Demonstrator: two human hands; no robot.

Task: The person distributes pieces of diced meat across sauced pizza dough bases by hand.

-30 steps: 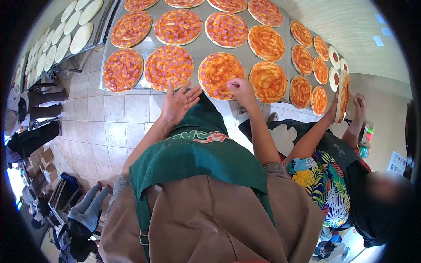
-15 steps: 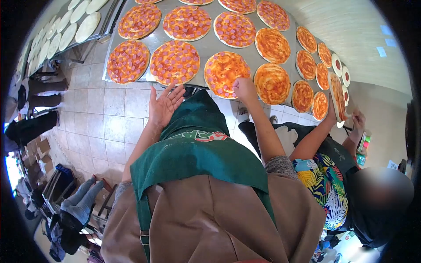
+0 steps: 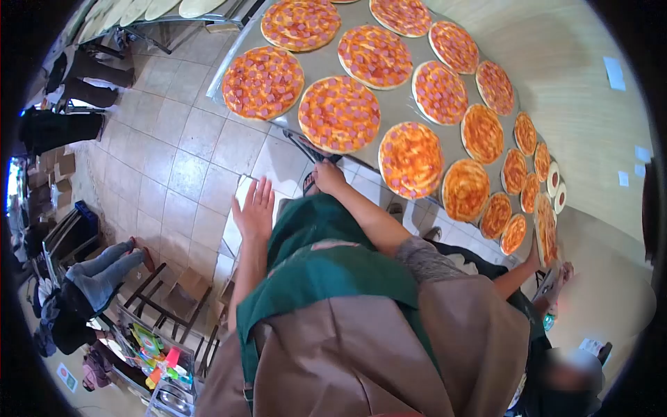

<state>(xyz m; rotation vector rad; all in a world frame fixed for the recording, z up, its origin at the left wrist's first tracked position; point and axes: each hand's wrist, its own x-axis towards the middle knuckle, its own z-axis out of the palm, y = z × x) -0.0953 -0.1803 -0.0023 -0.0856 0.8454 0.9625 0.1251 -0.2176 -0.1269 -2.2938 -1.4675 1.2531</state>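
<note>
My left hand [image 3: 254, 210] is held palm up with its fingers stretched out, over the tiled floor in front of the table; no item shows in it. My right hand [image 3: 328, 176] is curled closed beside the table edge, just below a pizza topped with pink ham cubes [image 3: 340, 114]. What its fingers hold, if anything, is hidden. Right of that hand lies a pizza with fewer ham cubes [image 3: 411, 160], mostly along its left and lower sides. Next to it is a sauced pizza without ham [image 3: 465, 190].
Several more ham-topped pizzas [image 3: 262, 83] cover the metal table [image 3: 316, 66]. At the right, a co-worker's hand [image 3: 535, 255] holds up a sauced pizza [image 3: 546, 229] near plain bases with sauce spots [image 3: 553, 178]. Pale dough rounds [image 3: 201, 7] lie on another table at upper left.
My right hand has moved left, away from the partly topped pizza, and is now beside my left hand. My view has turned, so the table appears shifted right. The co-worker still holds the pizza.
</note>
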